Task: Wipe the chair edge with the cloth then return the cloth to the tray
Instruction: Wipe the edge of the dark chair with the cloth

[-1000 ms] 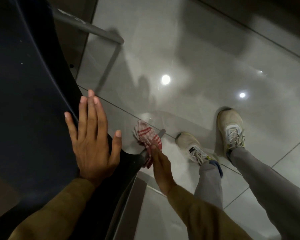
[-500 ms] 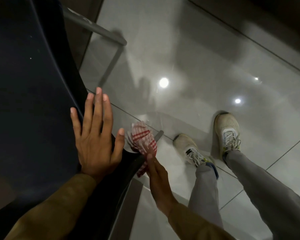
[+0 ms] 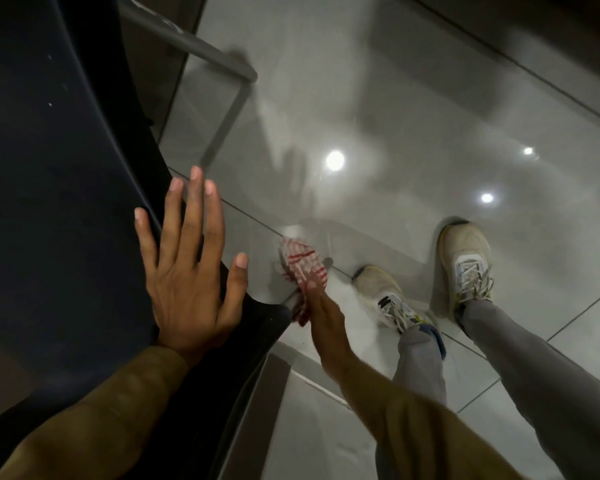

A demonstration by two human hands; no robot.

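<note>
With the left hand (image 3: 187, 271) lying flat and open, bracing the chair (image 3: 66, 202), the right hand (image 3: 326, 327) is gripping the cloth (image 3: 302, 268) just off the chair's front corner, and should be pressing it along that rim, the floor (image 3: 395, 98) rightward lying open.

Glossy grey tile floor (image 3: 413, 109) — ceiling-light glare.
</note>
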